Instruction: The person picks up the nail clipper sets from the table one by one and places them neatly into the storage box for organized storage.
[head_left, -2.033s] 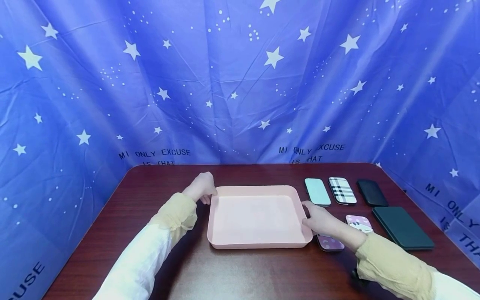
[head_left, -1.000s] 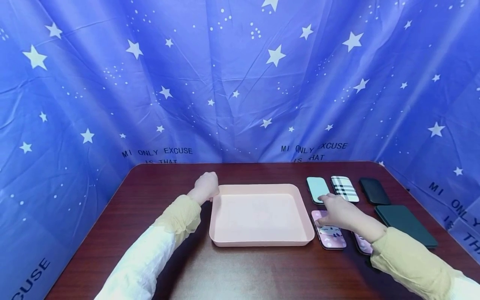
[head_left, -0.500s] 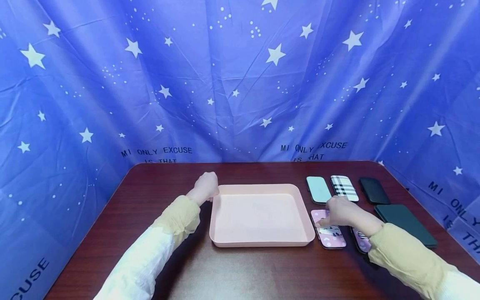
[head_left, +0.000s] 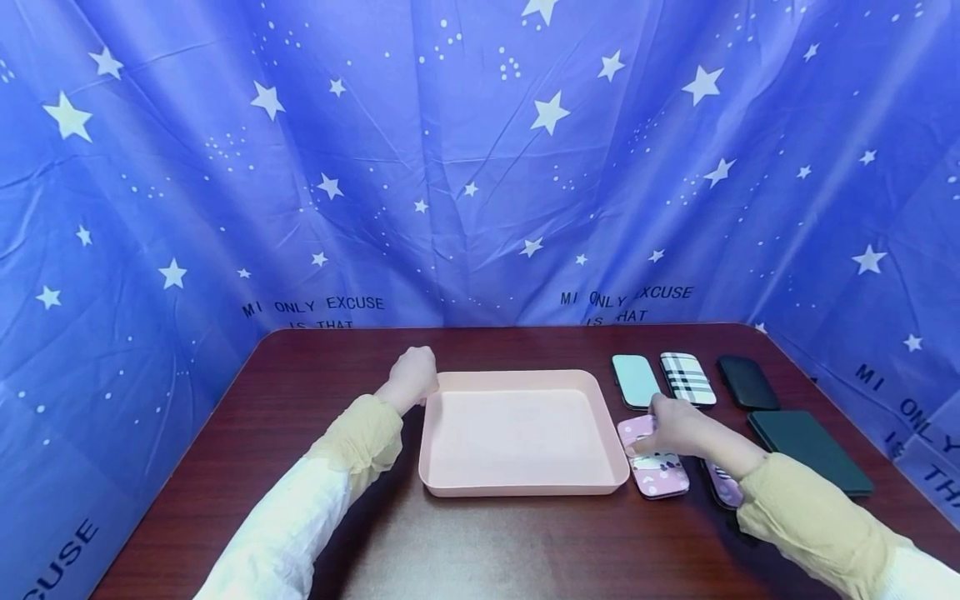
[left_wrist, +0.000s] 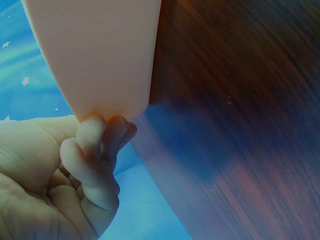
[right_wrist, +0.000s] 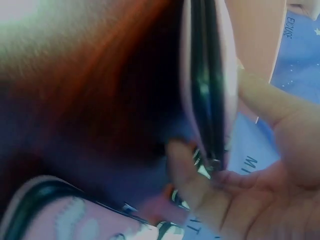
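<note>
In the head view, the near corner of a pale pink rectangular plastic tray's (head_left: pixel 525 490) far-left side is pinched by the left hand (head_left: pixel 411 377). A pink patterned rectangular case with dark edging (head_left: pixel 663 481) is gripped by the right hand (head_left: pixel 678 423) just beside the tray's right rim; whether they touch cannot be told. Behind, a mint-green rounded case (head_left: pixel 633 379) and a black-and-white plaid case (head_left: pixel 687 379) are separated by a narrow gap. Tabletop of dark red-brown wood (head_left: pixel 480 550) is seen before the tray. In the left wrist view, the tray's end is met by curled fingers. In the right wrist view, the held case is seen edge-on, between thumb and fingers.
</note>
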